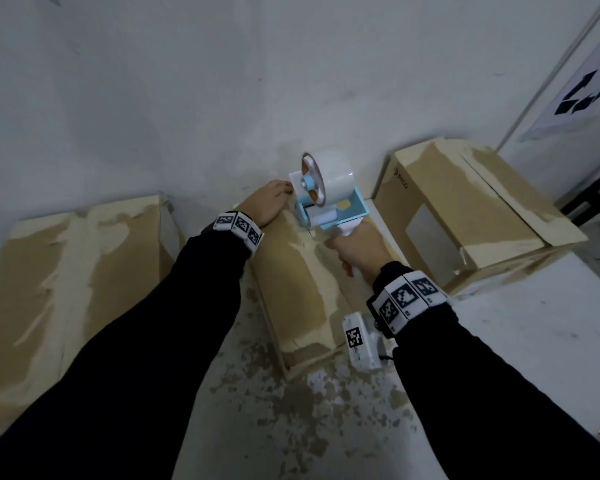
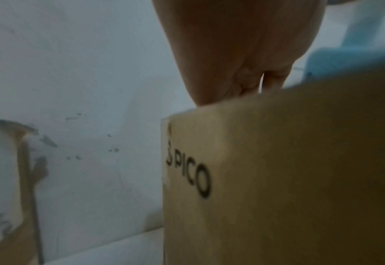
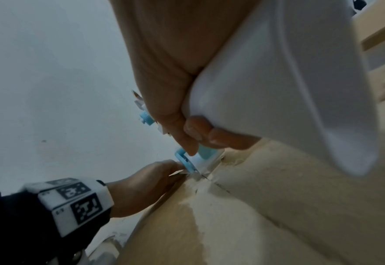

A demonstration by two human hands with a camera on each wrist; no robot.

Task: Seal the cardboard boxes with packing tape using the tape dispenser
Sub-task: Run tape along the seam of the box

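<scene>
While the tape dispenser (image 1: 326, 195) sits tilted on the far end of the middle cardboard box (image 1: 302, 289), the right hand (image 1: 357, 252) has its fingers wrapped round the white handle. Just beside its blue nose, the left hand (image 1: 265, 204) lies flat, fingers straight, on the box top. Another box (image 1: 465, 206) stands beyond the right hand, a third (image 1: 66, 268) outside the left hand, all on the white desk (image 1: 520, 327).

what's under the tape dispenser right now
The middle box: the dispenser, gripped by the right hand, has its front end on the box's top seam at the far edge, beside the left hand. The contact itself is covered by the dispenser.
</scene>
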